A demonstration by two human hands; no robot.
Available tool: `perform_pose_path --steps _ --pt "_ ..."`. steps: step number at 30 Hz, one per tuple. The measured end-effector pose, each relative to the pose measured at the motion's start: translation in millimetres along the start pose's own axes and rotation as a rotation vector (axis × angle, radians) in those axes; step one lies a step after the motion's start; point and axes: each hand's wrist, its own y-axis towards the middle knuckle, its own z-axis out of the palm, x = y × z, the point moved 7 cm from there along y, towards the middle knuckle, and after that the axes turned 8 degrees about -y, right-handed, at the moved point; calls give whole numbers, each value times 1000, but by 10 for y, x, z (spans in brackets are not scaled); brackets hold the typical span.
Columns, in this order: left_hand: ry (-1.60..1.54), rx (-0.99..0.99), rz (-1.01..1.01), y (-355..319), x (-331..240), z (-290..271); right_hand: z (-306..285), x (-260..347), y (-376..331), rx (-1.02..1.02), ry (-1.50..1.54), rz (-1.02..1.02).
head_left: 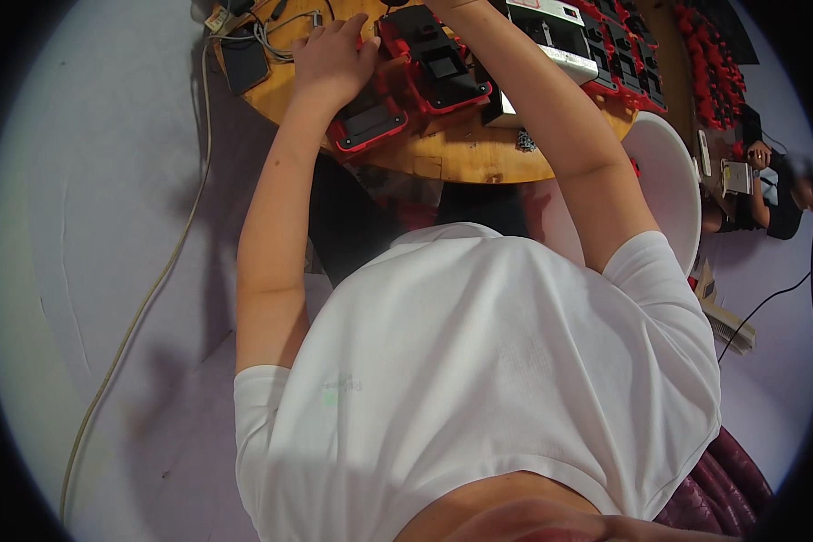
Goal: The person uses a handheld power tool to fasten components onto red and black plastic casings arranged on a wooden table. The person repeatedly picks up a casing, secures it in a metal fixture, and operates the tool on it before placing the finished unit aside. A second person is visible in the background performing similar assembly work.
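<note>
My left hand (pixel 334 61) reaches over the left part of the round wooden table, its fingers spread and apart. Its thumb side is next to a red-and-black plastic housing (pixel 422 38); whether it touches it I cannot tell. Below the hand lies another red-and-black housing (pixel 370 128), and a third with a square dark window (pixel 446 70) sits to the right. My right hand (pixel 449 4) is mostly cut off by the upper edge, above these housings. Its fingers are hidden, so I cannot see what it holds.
A silver metal box (pixel 560 54) stands right of my right forearm, with rows of red-and-black housings (pixel 625 54) beyond. Cables (pixel 264 34) and a dark flat object (pixel 246 68) lie at the table's left. A white tub (pixel 682 172) stands right; another person (pixel 772 194) sits farther off.
</note>
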Motion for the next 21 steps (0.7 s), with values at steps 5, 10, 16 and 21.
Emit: perform_pose_path --steps 5,10,16,21 --pt "-9 86 -49 4 -12 -4 163 21 10 51 -149 -39" --pt "8 -4 -6 5 -18 -19 220 0 -2 102 -271 -112" --pt "-57 -6 53 27 17 12 -162 282 -13 58 10 47" --pt "-64 6 25 39 84 6 -885 788 -152 246 -275 315"
